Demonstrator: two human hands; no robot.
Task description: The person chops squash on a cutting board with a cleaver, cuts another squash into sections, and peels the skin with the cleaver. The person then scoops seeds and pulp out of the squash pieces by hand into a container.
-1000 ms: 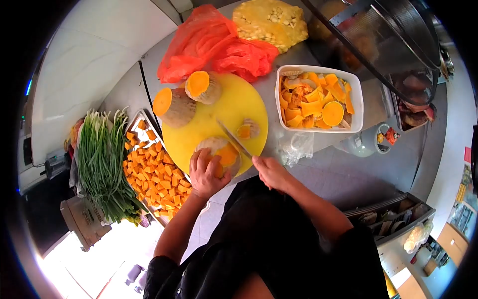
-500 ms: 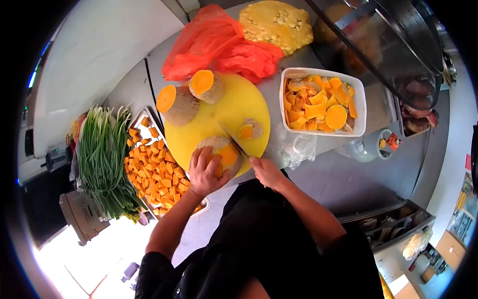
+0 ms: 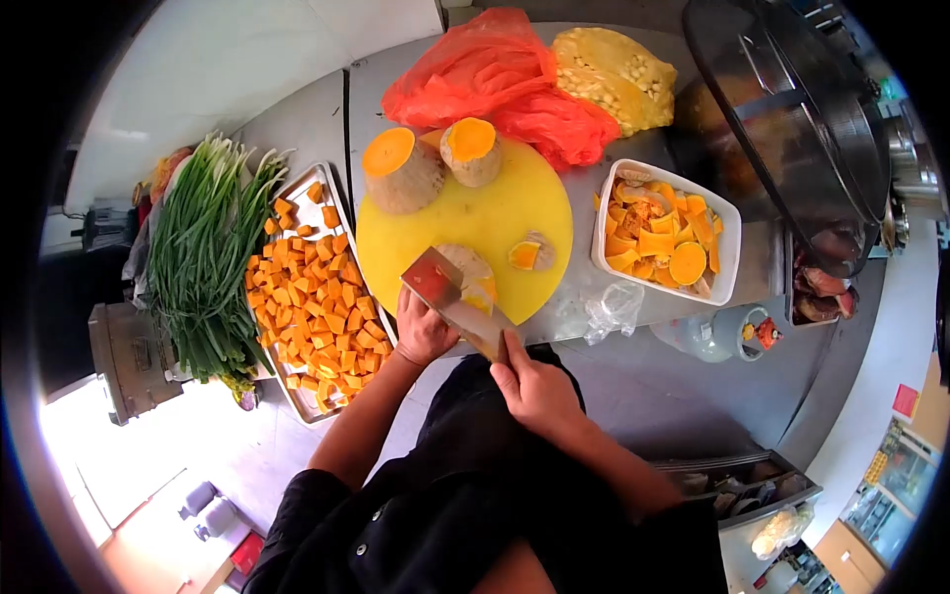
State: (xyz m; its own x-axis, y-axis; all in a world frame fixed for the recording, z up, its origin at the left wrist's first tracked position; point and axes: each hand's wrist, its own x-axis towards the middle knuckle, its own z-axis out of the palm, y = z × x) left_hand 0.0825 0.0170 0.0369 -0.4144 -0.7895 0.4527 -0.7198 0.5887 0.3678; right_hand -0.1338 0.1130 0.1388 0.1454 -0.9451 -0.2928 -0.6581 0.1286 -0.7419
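Observation:
A round yellow cutting board (image 3: 534, 198) lies on the metal table. My right hand (image 3: 537, 391) is wrapped round the handle of a knife (image 3: 435, 282), whose broad blade is tilted flat over a partly peeled pumpkin piece (image 3: 465, 262). My left hand (image 3: 424, 332) holds the near side of that piece, its fingertips partly hidden by the blade. Two upright pumpkin chunks, one larger (image 3: 404, 178) and one smaller (image 3: 472, 153), have cut orange tops. A small offcut (image 3: 524, 254) rests on the board's right part.
Left of the board stand a tray of orange cubes (image 3: 317, 297) and green onions (image 3: 203, 247). A white container (image 3: 732, 257) holds peelings on the right. Red plastic (image 3: 475, 74) and a yellow bag (image 3: 614, 79) lie behind. A dark rack (image 3: 782, 129) stands at the back right.
The knife blade has gone from upright at the pumpkin's right side to flat across its top left. My right hand has turned with it. The view has shifted, moving the table rightward.

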